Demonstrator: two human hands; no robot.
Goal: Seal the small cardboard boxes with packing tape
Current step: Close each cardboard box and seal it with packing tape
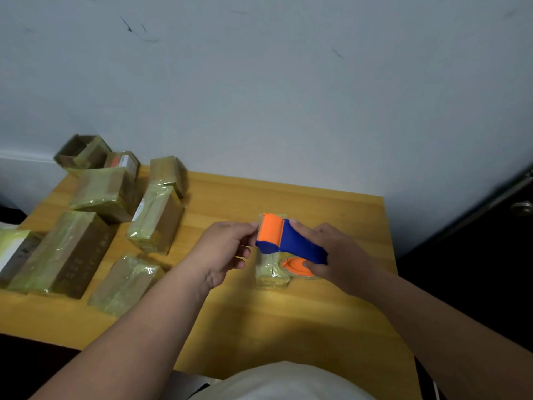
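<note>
My right hand (337, 255) grips a blue and orange tape dispenser (288, 241) above the wooden table (317, 313). The dispenser's orange front faces left. My left hand (227, 249) pinches at the dispenser's front edge with thumb and forefinger, where the clear tape end is too faint to make out. Directly under the dispenser lies a small box (271, 272) wrapped in yellowish tape, mostly hidden by it.
Several taped cardboard boxes (155, 220) lie across the table's left half, with an open-topped box (80, 151) at the far left corner. A grey wall stands behind the table. A dark door with a knob (522, 207) is at right.
</note>
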